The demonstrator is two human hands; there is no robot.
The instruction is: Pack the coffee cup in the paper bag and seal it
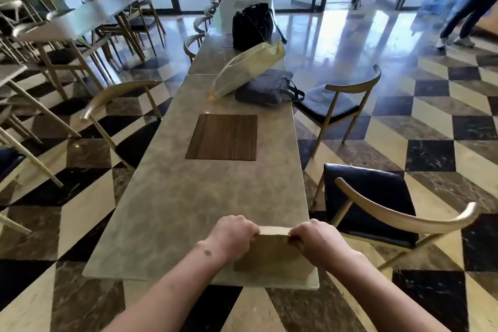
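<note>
A brown paper bag [269, 255] stands at the near end of the long marble table [188, 210]. Its top edge is folded over into a pale strip between my hands. My left hand [231, 233] grips the left end of that fold. My right hand [314, 237] grips the right end. Both hands are closed on the bag's top. No coffee cup shows; the bag's inside is hidden.
A wooden mat [222, 137] lies mid-table. Beyond it are a cream bag [242, 67], a grey bag [265, 87] and a black bag [252, 25]. A chair [377, 202] stands close on the right, another chair [121, 113] on the left. A person [469, 8] stands far right.
</note>
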